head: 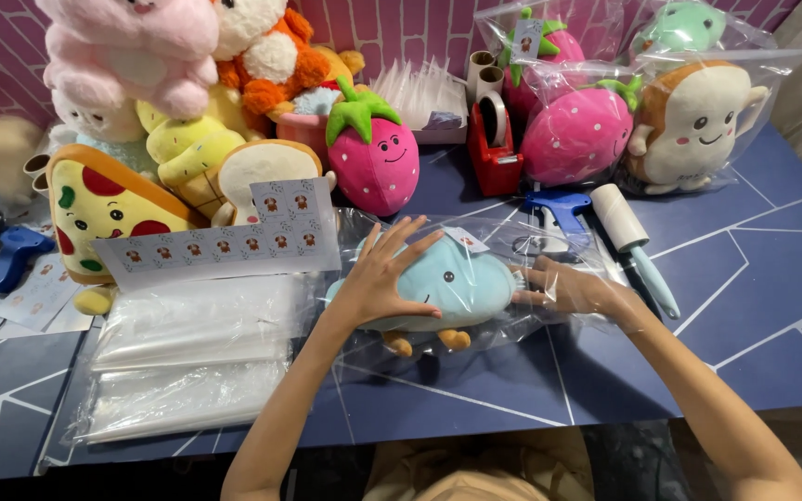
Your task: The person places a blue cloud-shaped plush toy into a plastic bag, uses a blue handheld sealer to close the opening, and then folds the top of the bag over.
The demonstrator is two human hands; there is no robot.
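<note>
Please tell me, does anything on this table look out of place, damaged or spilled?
Nothing stands out. The left hand presses on the light blue plush toy inside a clear plastic bag, and the right hand is at the bag's open end. The toys and bags look intact; nothing is spilled.

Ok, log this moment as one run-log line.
left hand: flat on bagged blue plush | right hand: inside clear bag mouth | surface: blue table

Both arms are bare up to the elbows, no sleeves, watch or rings on the left hand (378, 278) or right hand (575, 289). Tan clothing at 6 o'clock.
</note>
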